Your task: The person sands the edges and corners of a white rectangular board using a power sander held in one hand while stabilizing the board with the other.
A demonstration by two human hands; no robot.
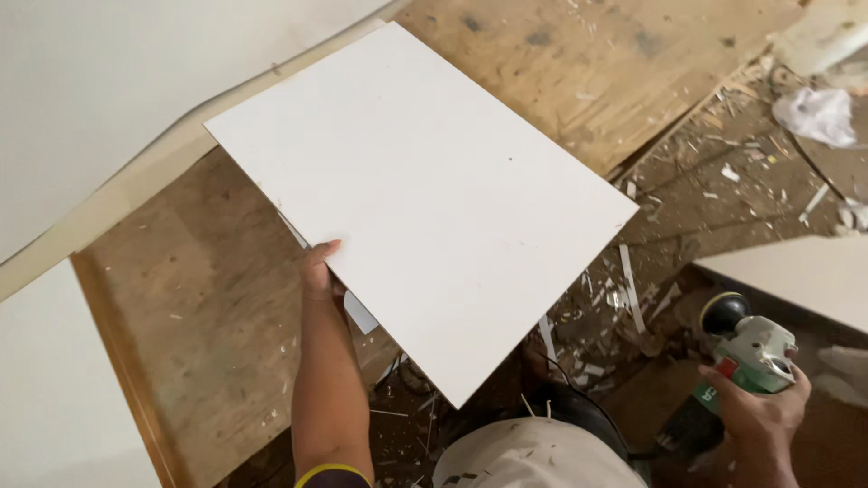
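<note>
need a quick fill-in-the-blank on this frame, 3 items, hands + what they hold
1. The left hand holds a flat ____ panel by its edge.
2. The power tool is gripped by the ____ hand.
3. The power tool has a round ____ knob.

Missing words: white; right; black

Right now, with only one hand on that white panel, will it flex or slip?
The white panel looks stiff: it stays flat held at one edge by the left hand. Its smooth face may be slippery. It is probably light for its size. The right hand grips a power tool.
</note>
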